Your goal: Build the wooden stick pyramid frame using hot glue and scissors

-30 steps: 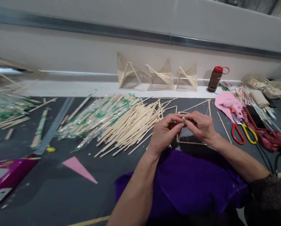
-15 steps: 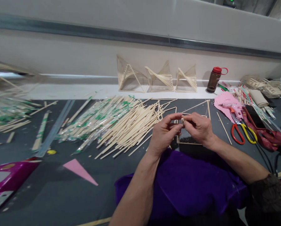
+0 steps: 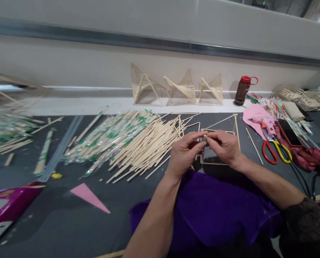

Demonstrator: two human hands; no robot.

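1. Clock directions are taken from the hands. A tiny pale piece [image 3: 205, 137] is pinched where the fingertips meet; too small to be identified.
2. Fingers: thumb and index of the left hand [image 3: 183, 152] are closed on it, as are those of the right hand [image 3: 227, 145].
3. A stick frame [image 3: 214, 164] is seen on the dark tabletop [image 3: 55, 222], partly hidden behind the hands, running from 1 to 5 o'clock. Whether it is touched by the piece cannot be told.
4. Progress: three stick models [image 3: 180, 89] are stood along the back ledge, 11 to 12 o'clock, and are judged complete. The frame is judged part-built: edges are in place, but no fanned rows like the models' are seen.
5. Left over: a loose stick pile [image 3: 146, 145] is spread at 9 o'clock, judged unused.
6. Containers: more sticks are held in clear plastic wrappers [image 3: 108, 132], farther out at 9 o'clock. A brown bottle [image 3: 241, 92] is capped in red at 2 o'clock; its contents cannot be made out.
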